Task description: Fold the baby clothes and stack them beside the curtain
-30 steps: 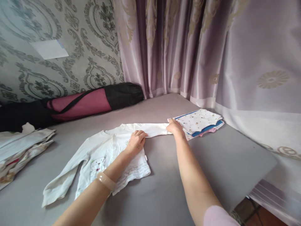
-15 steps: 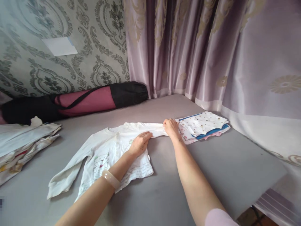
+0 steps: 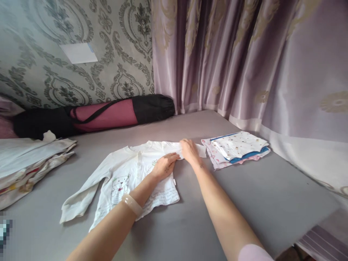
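A small white long-sleeved shirt (image 3: 129,165) lies spread on the grey surface, with a bear print on its front and one sleeve stretched to each side. My left hand (image 3: 165,166) rests flat on the shirt near the right armpit, fingers extended and together. Over the right sleeve is my right hand (image 3: 189,150), its fingers bent and closed on the cloth, slightly blurred. The sleeve's cuff (image 3: 201,150) sticks out beyond that hand. My fingertips partly hide the sleeve, and my left forearm covers some of the shirt's lower front.
Folded clothes (image 3: 239,146) lie stacked to the right, white printed cloth on top. More garments (image 3: 32,156) are piled at the left. A long black and maroon bag (image 3: 106,116) lies along the wall. Purple curtains (image 3: 201,54) hang behind the grey surface (image 3: 244,203).
My right hand has moved left along the sleeve, away from the cuff, which now shows. My left hand stays on the shirt. The view has shifted slightly.
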